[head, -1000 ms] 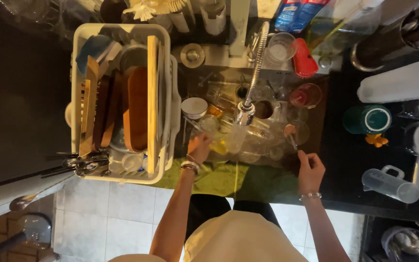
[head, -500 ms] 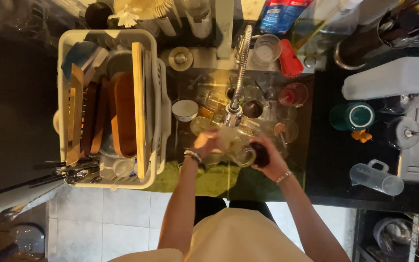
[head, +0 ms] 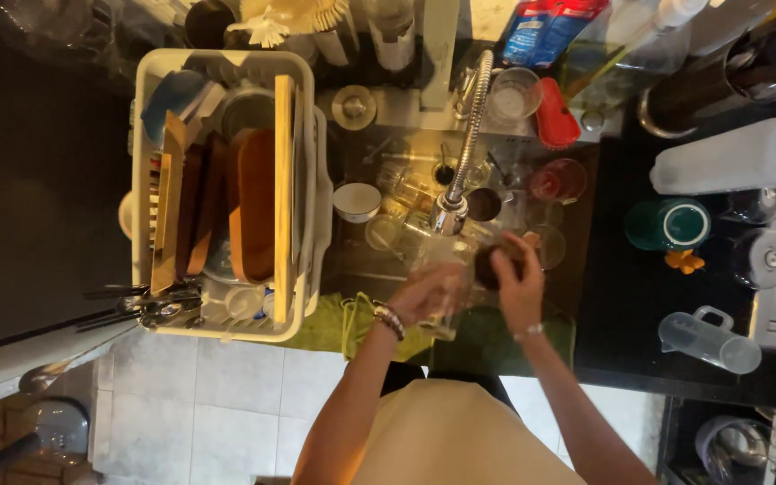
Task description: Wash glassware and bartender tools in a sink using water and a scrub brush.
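Observation:
My left hand point(head: 422, 296) grips a clear drinking glass point(head: 446, 274) over the sink point(head: 577, 269), just below the chrome tap point(head: 460, 171). A beaded bracelet sits on that wrist. My right hand point(head: 518, 283) presses a dark round sponge point(head: 489, 267) against the glass's side. Both hands are together at the sink's front edge. Several glasses and cups lie in the basin behind them, among them a white cup point(head: 357, 201) and a red glass point(head: 559, 180).
A white dish rack point(head: 305, 198) with wooden boards, plates and cutlery stands left of the sink. A green cloth point(head: 334, 328) hangs at the front. On the dark counter to the right are a green mug point(head: 668, 224), a clear measuring jug point(head: 707, 339) and a white appliance point(head: 738, 162).
My right hand has moved left from the sink's right side and taken the dark sponge to the glass. My left hand has kept hold of the glass and shifted slightly forward.

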